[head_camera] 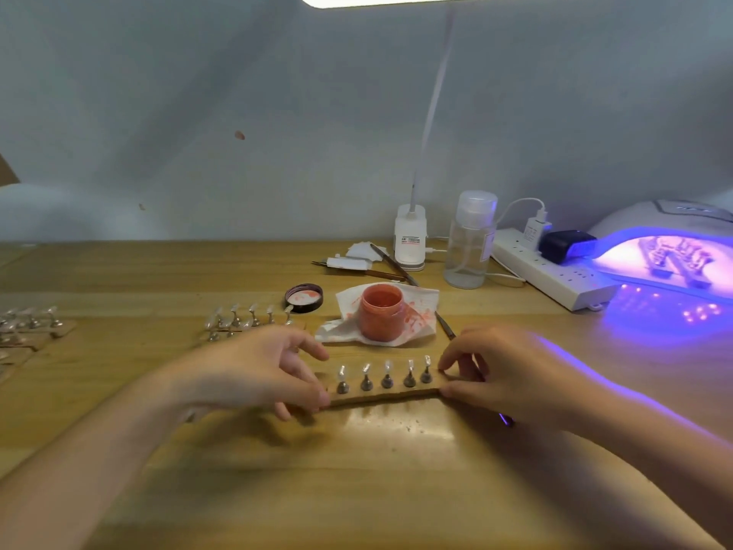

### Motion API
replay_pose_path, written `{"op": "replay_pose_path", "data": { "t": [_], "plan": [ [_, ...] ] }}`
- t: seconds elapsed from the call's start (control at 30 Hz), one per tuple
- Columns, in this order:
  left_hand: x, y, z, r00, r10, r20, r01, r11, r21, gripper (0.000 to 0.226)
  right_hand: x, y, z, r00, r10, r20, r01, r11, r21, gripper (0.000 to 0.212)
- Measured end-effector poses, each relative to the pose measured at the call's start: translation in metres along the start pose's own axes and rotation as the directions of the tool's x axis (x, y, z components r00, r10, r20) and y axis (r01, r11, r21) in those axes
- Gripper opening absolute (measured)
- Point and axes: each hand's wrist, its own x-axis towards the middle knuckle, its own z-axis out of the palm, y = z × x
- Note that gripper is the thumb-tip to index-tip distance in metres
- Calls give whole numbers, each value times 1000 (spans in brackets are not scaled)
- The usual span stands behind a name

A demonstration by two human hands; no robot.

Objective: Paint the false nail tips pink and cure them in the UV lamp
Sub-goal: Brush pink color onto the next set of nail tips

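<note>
Two hands: both grip one strip [386,394], one at each end, low on the wooden table [357,490].
Left hand [273,371]: fingers curled round the strip's left end, thumb on the near edge, forefinger lifted above it.
Right hand [503,371]: thumb and forefinger pinch the strip's right end; a thin brush [505,419] also lies in this hand, its end sticking out under the palm.
Strip: a flat wooden bar lying level, carrying five small metal stands in a row.
Tips [387,367]: one clear tip on each stand, upright and unpainted as far as the blur lets me tell.
Jar [381,311]: open, pink inside, standing just behind the strip on a stained tissue [420,307].
Lid [304,298]: lying face up, left of the jar.
Second strip [246,323]: more clear tips on stands, behind the left hand.
Third strip [31,325]: further tips at the table's left edge.
Lamp [670,248]: far right, lit violet, with a strip of tips inside its mouth.
Power strip [555,275]: in front of the lamp's left side, plugs in it.
Bottle [470,240]: clear, with a pump top, behind the jar.
Desk light [411,240]: white base left of the bottle.
</note>
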Motion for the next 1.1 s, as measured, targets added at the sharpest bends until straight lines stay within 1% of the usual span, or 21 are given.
{"op": "replay_pose_path", "data": {
  "t": [0.1, 0.2, 0.27, 0.33, 0.4, 0.47, 0.53, 0.6, 0.67, 0.77, 0.87, 0.97, 1.03, 1.1],
  "plan": [
    [14, -5, 21, 983, 99, -157, -99, 995, 9, 34, -6, 8, 0, 999, -13, -51, 13, 1000, 11, 23],
    [26, -11, 28, 937, 195, -292, -181, 981, 73, 25, -8, 12, 1, 997, -19, -78, 22, 999, 29, 17],
    [30, -13, 28, 919, 238, -313, -222, 971, 87, 23, -8, 14, 0, 997, -22, -71, 27, 997, 69, 12],
    [33, -14, 28, 916, 266, -300, -244, 964, 108, 22, -8, 18, -3, 995, 4, -99, 9, 992, 126, 14],
    [35, -14, 27, 914, 273, -301, -253, 962, 106, 22, -6, 24, -5, 983, 69, -168, -38, 983, 178, 13],
    [37, -13, 27, 906, 281, -317, -259, 960, 110, 21, -1, 29, -6, 972, 146, -184, -104, 969, 223, 15],
    [39, -10, 27, 900, 294, -322, -266, 955, 129, 21, 6, 31, -5, 973, 206, -106, -184, 966, 183, 18],
    [39, -8, 28, 897, 301, -325, -270, 953, 137, 21, 12, 30, -5, 972, 234, -12, -233, 970, 75, 23],
    [38, -6, 29, 893, 300, -336, -272, 954, 130, 21, 16, 27, -7, 969, 240, 56, -240, 971, -3, 27],
    [39, -7, 29, 888, 293, -353, -282, 956, 85, 21, 18, 23, -13, 963, 237, 125, -230, 970, -73, 27],
    [40, -7, 29, 889, 288, -356, -278, 957, 80, 20, 22, 19, -17, 959, 244, 145, -226, 966, -129, 25],
    [40, -5, 28, 901, 282, -330, -267, 959, 91, 18, 27, 14, -20, 947, 273, 169, -247, 956, -161, 22],
    [39, -4, 27, 907, 280, -313, -258, 960, 112, 17, 30, 11, -20, 939, 288, 187, -258, 952, -166, 19],
    [39, -4, 27, 903, 296, -311, -264, 954, 143, 18, 30, 11, -19, 937, 307, 167, -286, 948, -143, 15]
  ]
}}
